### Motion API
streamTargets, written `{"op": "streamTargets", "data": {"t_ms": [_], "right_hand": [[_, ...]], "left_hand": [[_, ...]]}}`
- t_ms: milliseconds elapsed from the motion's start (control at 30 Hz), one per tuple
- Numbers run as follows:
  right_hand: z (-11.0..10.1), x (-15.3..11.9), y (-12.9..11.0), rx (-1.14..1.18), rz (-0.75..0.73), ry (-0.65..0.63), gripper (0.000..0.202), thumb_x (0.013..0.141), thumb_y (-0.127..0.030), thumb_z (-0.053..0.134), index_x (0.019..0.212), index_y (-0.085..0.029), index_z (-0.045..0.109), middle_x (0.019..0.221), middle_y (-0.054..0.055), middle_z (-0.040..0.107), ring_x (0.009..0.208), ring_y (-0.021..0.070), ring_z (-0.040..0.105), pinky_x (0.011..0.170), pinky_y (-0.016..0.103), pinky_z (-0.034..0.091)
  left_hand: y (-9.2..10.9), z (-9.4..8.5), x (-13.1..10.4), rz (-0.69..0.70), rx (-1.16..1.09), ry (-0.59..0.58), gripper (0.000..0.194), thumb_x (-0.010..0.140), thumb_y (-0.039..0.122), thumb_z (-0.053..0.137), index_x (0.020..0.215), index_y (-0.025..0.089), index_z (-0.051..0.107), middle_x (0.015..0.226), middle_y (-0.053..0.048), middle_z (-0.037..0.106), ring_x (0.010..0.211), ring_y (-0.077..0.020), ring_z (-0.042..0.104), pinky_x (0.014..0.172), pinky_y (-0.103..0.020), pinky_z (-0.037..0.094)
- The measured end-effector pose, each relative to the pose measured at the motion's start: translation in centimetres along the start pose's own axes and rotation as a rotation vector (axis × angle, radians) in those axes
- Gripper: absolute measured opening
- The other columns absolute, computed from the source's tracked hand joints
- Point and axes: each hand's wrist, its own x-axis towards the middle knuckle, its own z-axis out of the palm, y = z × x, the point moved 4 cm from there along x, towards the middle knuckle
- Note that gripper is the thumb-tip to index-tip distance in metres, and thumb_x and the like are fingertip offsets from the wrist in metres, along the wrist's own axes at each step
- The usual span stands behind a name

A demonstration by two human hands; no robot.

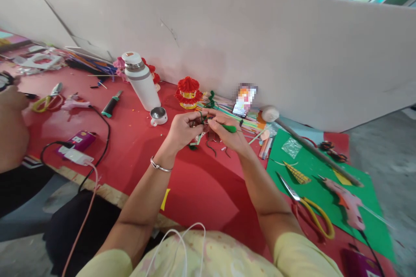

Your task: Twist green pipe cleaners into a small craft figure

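Observation:
Above the red table, my left hand (pixel 185 129) and my right hand (pixel 225 127) meet, thumbs and fingers closed in pinches. Between them is a small craft piece of dark green and brown fuzzy wire (pixel 205 117), mostly hidden by the fingers. A smooth bright green end (pixel 229 129) shows against my right hand; I cannot tell what it belongs to. Short brown wire offcuts (pixel 212 149) lie below the hands. Just beyond stands a red and yellow fuzzy-wire ornament (pixel 188 92), next to a bundle of pale coloured pipe cleaners (pixel 224 106).
A white thermos (pixel 141 82) and its cup (pixel 158 115) stand left, near a green-handled cutter (pixel 112 104). To the right, yellow-handled scissors (pixel 305 207) and a pink glue gun (pixel 346 203) lie by a green sheet (pixel 276 151). Another person's arm (pixel 13 130) is at far left.

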Motion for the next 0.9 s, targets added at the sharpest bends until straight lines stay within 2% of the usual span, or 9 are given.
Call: {"op": "streamTargets", "data": {"t_ms": [100, 267, 400, 533, 633, 767, 800, 900], "right_hand": [[0.3, 0.2, 0.1, -0.153, -0.042, -0.094, 0.041, 0.098, -0.06, 0.065, 0.088, -0.023, 0.079, 0.079, 0.002, 0.076, 0.058, 0.0141, 0.064, 0.054, 0.027, 0.047], [0.6, 0.3, -0.6, -0.22, -0.158, -0.137, 0.043, 0.102, -0.058, 0.061, 0.087, -0.022, 0.077, 0.09, 0.003, 0.075, 0.073, 0.0149, 0.068, 0.065, 0.027, 0.054], [0.7, -0.1, -0.9, -0.276, -0.191, -0.105, 0.048, 0.1, -0.062, 0.063, 0.079, -0.021, 0.076, 0.077, 0.003, 0.071, 0.072, 0.0157, 0.064, 0.064, 0.028, 0.051], [0.6, -0.4, -0.6, -0.261, -0.129, -0.025, 0.055, 0.091, -0.071, 0.07, 0.073, -0.019, 0.074, 0.065, 0.002, 0.067, 0.063, 0.0158, 0.061, 0.058, 0.029, 0.048], [0.6, -0.4, -0.6, -0.272, -0.07, -0.049, 0.056, 0.088, -0.072, 0.072, 0.07, -0.019, 0.073, 0.062, 0.001, 0.065, 0.06, 0.0149, 0.06, 0.057, 0.029, 0.046], [0.6, -0.3, -1.4, -0.257, -0.144, -0.094, 0.05, 0.085, -0.067, 0.078, 0.069, -0.02, 0.072, 0.082, 0.006, 0.078, 0.083, 0.0184, 0.073, 0.07, 0.029, 0.054], [0.5, -0.3, -1.5, -0.235, -0.127, -0.105, 0.05, 0.086, -0.068, 0.077, 0.07, -0.021, 0.073, 0.082, 0.006, 0.079, 0.082, 0.0183, 0.074, 0.07, 0.028, 0.054], [0.6, -0.3, -0.7, -0.138, 0.076, -0.157, 0.053, 0.09, -0.072, 0.07, 0.077, -0.02, 0.074, 0.062, 0.002, 0.073, 0.055, 0.0148, 0.067, 0.051, 0.026, 0.048]], "left_hand": [[0.3, -0.5, 0.0, 0.014, 0.048, -0.045, 0.037, 0.069, 0.013, 0.078, 0.104, 0.018, 0.088, 0.071, 0.0, 0.07, 0.06, -0.011, 0.058, 0.053, -0.022, 0.043], [0.2, -1.3, 0.1, -0.063, -0.034, -0.089, 0.039, 0.071, 0.025, 0.089, 0.109, 0.017, 0.088, 0.077, -0.005, 0.078, 0.059, -0.0132, 0.064, 0.053, -0.024, 0.047], [0.5, -1.7, 0.2, 0.008, -0.029, -0.036, 0.032, 0.071, 0.031, 0.093, 0.099, 0.017, 0.089, 0.077, -0.004, 0.077, 0.065, -0.0143, 0.067, 0.06, -0.026, 0.054], [0.4, -2.2, 0.4, 0.047, 0.004, 0.022, 0.032, 0.07, 0.035, 0.094, 0.096, 0.017, 0.089, 0.072, -0.004, 0.075, 0.061, -0.0135, 0.065, 0.057, -0.025, 0.053], [0.5, -2.3, 0.4, 0.048, 0.03, 0.011, 0.03, 0.069, 0.036, 0.095, 0.091, 0.017, 0.088, 0.071, -0.004, 0.075, 0.06, -0.0139, 0.065, 0.056, -0.026, 0.053], [0.8, -2.0, 0.2, 0.044, 0.082, -0.075, 0.028, 0.07, 0.038, 0.095, 0.085, 0.016, 0.087, 0.069, -0.004, 0.074, 0.057, -0.0132, 0.061, 0.054, -0.026, 0.05], [0.9, -1.8, 0.1, 0.049, 0.103, -0.1, 0.025, 0.072, 0.038, 0.094, 0.083, 0.016, 0.086, 0.069, -0.004, 0.074, 0.058, -0.013, 0.061, 0.054, -0.026, 0.049], [1.3, -1.4, -0.1, 0.086, 0.201, -0.161, 0.016, 0.078, 0.032, 0.088, 0.076, 0.017, 0.083, 0.071, -0.004, 0.075, 0.061, -0.0132, 0.062, 0.056, -0.025, 0.048]]}}
